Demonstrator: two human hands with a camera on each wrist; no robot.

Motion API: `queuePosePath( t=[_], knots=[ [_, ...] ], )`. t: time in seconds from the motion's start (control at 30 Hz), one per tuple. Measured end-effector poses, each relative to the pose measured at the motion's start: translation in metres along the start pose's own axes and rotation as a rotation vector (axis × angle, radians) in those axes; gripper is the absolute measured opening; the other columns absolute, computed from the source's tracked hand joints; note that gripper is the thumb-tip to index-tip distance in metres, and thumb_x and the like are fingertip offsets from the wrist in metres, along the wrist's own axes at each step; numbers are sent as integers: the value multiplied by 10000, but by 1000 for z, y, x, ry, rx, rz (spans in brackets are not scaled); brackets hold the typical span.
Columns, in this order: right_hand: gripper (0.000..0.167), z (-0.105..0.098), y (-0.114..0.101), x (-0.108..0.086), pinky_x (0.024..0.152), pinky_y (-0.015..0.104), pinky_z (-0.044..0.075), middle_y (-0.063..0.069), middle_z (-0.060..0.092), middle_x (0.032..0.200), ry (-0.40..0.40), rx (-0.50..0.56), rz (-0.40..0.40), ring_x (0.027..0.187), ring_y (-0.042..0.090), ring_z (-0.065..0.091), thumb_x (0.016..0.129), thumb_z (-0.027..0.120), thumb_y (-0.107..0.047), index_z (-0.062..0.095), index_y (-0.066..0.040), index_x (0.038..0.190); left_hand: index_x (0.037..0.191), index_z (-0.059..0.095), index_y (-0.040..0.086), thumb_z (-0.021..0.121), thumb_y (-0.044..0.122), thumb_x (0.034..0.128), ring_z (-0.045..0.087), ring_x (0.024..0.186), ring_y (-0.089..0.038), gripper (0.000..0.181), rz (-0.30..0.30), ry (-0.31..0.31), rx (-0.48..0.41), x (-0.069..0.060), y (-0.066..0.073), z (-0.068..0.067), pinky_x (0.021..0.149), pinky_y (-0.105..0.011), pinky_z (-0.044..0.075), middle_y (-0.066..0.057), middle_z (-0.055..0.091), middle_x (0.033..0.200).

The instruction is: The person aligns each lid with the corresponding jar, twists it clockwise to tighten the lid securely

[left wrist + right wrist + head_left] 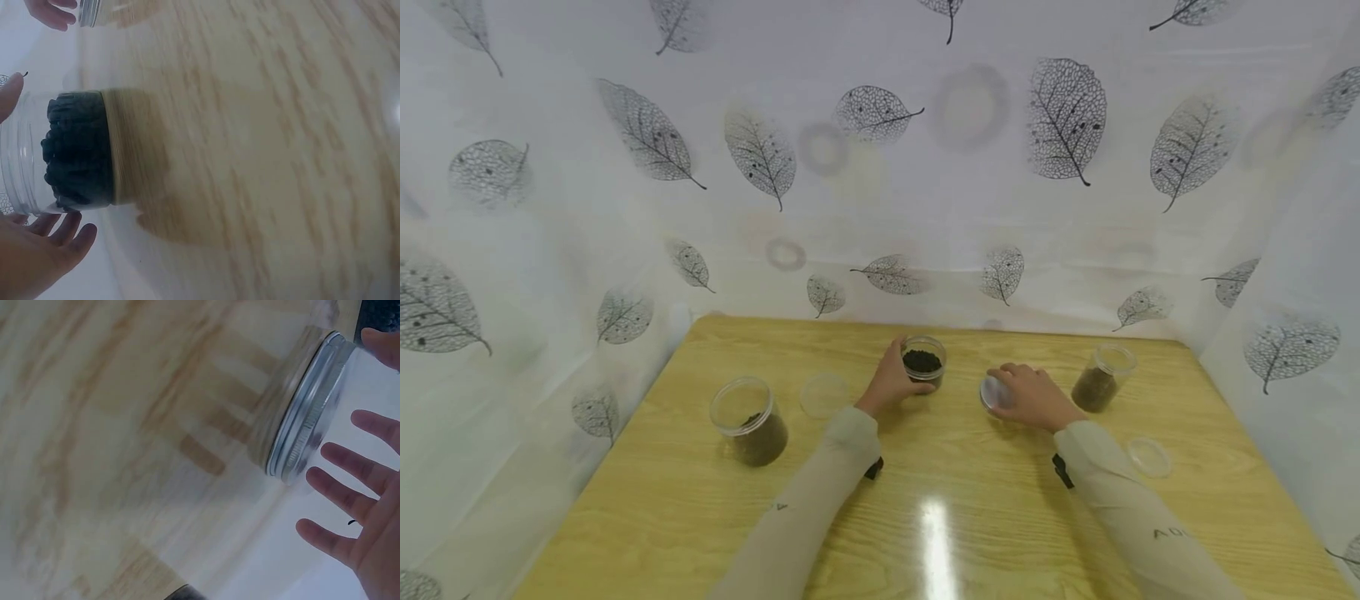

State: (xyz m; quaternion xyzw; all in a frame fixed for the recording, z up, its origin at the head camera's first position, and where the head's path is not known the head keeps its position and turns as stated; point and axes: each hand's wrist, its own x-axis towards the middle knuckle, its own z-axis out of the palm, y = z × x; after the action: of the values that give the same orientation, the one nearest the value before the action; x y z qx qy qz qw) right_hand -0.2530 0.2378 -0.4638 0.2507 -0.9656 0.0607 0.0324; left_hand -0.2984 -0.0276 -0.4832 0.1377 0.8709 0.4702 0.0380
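Observation:
Dark pellet-like pieces fill the lower part of a clear jar [922,367] near the back middle of the table. My left hand [891,383] holds this jar round its upper side, thumb on one side and fingers on the other. The left wrist view shows the jar [78,150] standing upright on the wood. To its right, a silver-rimmed lid [309,406] lies flat on the table. My right hand [1033,398] reaches over that lid, its fingers spread and nearly straight in the right wrist view. Whether a fingertip touches the lid I cannot tell.
A larger uncapped jar [760,437] with brown contents stands at the left, beside a clear lid [824,396]. At the right is another uncapped jar [1096,387] with brown contents, and a clear lid [1150,457] lies in front of it. A leaf-patterned curtain [925,192] borders the table.

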Motion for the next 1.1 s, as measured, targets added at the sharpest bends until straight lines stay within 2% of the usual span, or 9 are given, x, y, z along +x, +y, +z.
queuePosePath(
  t=[0.2, 0.63, 0.93, 1.1],
  knots=[
    [634, 0, 2, 1, 848, 586, 453, 201, 574, 1220, -45, 7, 18, 1065, 414, 569, 769, 732, -400, 538, -77, 1279, 1448, 241, 1, 847, 236, 677, 368, 1342, -358, 1008, -22, 17, -32, -1, 0, 0, 1108, -478, 317, -223, 359, 1450],
    [685, 2, 6, 0, 833, 573, 458, 191, 578, 1213, -62, 17, 9, 1033, 402, 583, 742, 738, -447, 524, -97, 1291, 1400, 324, 32, 826, 221, 704, 452, 1270, -358, 878, -79, 45, -48, 2, -3, -4, 1065, -474, 373, -213, 442, 1391],
    [780, 7, 6, -2, 859, 577, 443, 184, 575, 1224, -81, 53, 58, 1046, 383, 576, 711, 761, -445, 480, -83, 1343, 1439, 258, 39, 860, 177, 654, 399, 1320, -355, 1000, -56, -30, -61, 4, -3, 0, 1101, -478, 326, -214, 387, 1434],
    [795, 7, 6, -2, 863, 586, 437, 193, 564, 1244, -91, 58, 60, 1061, 392, 571, 715, 758, -452, 467, -77, 1353, 1440, 269, 67, 869, 209, 641, 401, 1322, -347, 1009, -102, -1, -62, 8, -4, 4, 1101, -470, 328, -191, 394, 1440]
  ],
)
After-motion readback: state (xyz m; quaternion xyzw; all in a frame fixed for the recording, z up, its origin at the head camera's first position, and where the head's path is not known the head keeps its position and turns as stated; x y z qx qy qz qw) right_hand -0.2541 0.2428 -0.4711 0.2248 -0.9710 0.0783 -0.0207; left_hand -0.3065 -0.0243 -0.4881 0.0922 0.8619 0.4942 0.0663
